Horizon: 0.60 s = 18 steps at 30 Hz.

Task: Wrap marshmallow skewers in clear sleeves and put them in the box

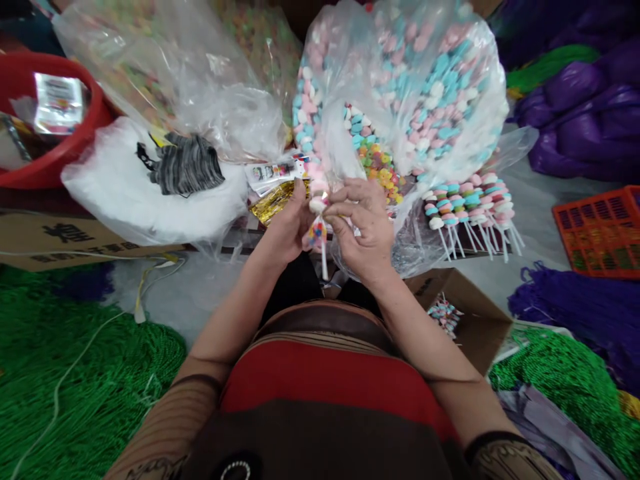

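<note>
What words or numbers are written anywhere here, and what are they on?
Nothing reads clearly.
Cardboard box: dark printed characters, too blurred.
Packet in the red basin: print too small.
Cards beside the left hand: too blurred.
Candy stick in the right hand: no writing shows.

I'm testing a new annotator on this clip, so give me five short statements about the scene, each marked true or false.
1. The left hand and right hand both grip one multicoloured candy skewer with a white stick. True.
2. The red basin sits at the far right. False: the red plastic basin is at the far left; an orange plastic crate is at the right.
3. Finished pastel candy skewers lie on the right hand's side. True.
4. The strands at lower left are purple. False: that heap of strands is green.
5. The large clear plastic bag beyond the hands holds pink, blue and white candies. True.
</note>
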Motion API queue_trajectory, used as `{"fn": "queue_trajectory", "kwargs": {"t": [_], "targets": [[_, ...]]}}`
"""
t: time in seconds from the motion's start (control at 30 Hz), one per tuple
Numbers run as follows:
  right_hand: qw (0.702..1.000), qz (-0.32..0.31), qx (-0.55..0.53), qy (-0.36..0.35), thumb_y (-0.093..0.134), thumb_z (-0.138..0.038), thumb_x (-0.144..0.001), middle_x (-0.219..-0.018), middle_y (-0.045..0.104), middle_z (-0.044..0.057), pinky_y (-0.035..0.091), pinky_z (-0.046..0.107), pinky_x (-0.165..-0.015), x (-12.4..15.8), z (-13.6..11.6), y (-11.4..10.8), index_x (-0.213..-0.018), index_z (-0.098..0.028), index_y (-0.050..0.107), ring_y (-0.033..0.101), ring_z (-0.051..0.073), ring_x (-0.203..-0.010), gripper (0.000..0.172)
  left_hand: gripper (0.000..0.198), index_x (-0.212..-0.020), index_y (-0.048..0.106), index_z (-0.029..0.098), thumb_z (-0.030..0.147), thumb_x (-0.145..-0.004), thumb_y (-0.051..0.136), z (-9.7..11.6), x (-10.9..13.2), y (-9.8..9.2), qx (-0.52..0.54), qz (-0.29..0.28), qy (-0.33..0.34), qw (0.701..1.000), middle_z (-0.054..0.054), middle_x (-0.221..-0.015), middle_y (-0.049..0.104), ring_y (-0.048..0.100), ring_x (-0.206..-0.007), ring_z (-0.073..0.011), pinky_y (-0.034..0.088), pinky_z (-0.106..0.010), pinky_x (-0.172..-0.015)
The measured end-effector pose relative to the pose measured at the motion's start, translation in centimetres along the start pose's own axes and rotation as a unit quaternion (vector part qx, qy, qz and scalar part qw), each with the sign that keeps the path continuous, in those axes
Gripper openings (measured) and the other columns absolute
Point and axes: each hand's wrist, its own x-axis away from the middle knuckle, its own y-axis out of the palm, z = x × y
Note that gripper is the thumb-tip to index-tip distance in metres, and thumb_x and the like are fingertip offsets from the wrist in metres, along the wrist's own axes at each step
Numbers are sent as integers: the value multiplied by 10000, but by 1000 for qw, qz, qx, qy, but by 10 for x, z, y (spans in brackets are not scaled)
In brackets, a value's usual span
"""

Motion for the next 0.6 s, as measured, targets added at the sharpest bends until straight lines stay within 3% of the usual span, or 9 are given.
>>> {"fn": "queue_trajectory", "kwargs": {"t": [0.07, 0.13, 0.23, 0.3, 0.37, 0.47, 0.6], "targets": [[1000, 9, -3, 1, 646, -364, -965, -1067, 735, 32, 350, 586, -1205, 7, 2, 0, -879, -294, 732, 627, 268, -1236, 140, 439, -873, 702, 216, 639, -883, 587, 6, 3, -1, 23, -1, 36, 999, 96, -417, 313, 225, -312, -59, 256, -219, -348], [999, 35, -20, 21, 645, -385, -969, -1053, 740, 39, 456, 536, -1117, 10, 9, -2, -886, -284, 735, 658, 249, -1153, 159, 242, -961, 736, 229, 425, -831, 682, 13, 13, -2, 8, -22, 66, 998, 109, -432, 327, 229, -339, -53, 321, -214, -401], [993, 60, -69, 74, 676, -433, -950, -994, 742, 38, 537, 460, -1003, 9, 20, -9, -868, -265, 736, 687, 218, -1027, 197, 218, -959, 777, 228, 277, -767, 687, 17, 28, -1, -123, -96, 69, 985, 84, -479, 457, 348, -409, -67, 367, -228, -478], [985, 64, -118, 107, 705, -460, -926, -974, 740, 37, 550, 441, -986, 8, 23, -15, -851, -252, 735, 697, 210, -1007, 224, 178, -888, 789, 208, 243, -765, 665, 14, 31, 3, -234, -152, 53, 959, 60, -516, 531, 430, -476, -79, 376, -227, -517], [975, 59, -172, 129, 725, -483, -906, -1021, 748, 42, 554, 440, -995, 8, 22, -20, -849, -245, 732, 707, 212, -1045, 245, 162, -871, 770, 193, 246, -777, 650, 7, 27, 7, -275, -166, 30, 947, 45, -553, 591, 488, -511, -88, 398, -225, -540], [964, 30, -228, 133, 705, -496, -920, -1160, 759, 55, 551, 450, -1028, 13, 16, -25, -880, -245, 719, 715, 213, -1111, 255, 221, -782, 676, 188, 392, -835, 609, 0, 16, 13, -159, -144, -33, 976, 24, -530, 600, 500, -448, -106, 427, -246, -498], [961, -12, -246, 130, 666, -539, -936, -1275, 745, 79, 532, 474, -1071, 23, 11, -31, -902, -247, 692, 699, 228, -1201, 295, 442, -670, 553, 222, 561, -934, 451, -5, 9, 26, 1, -107, -62, 992, 75, -357, 349, 341, -314, -102, 464, -284, -487]]}}
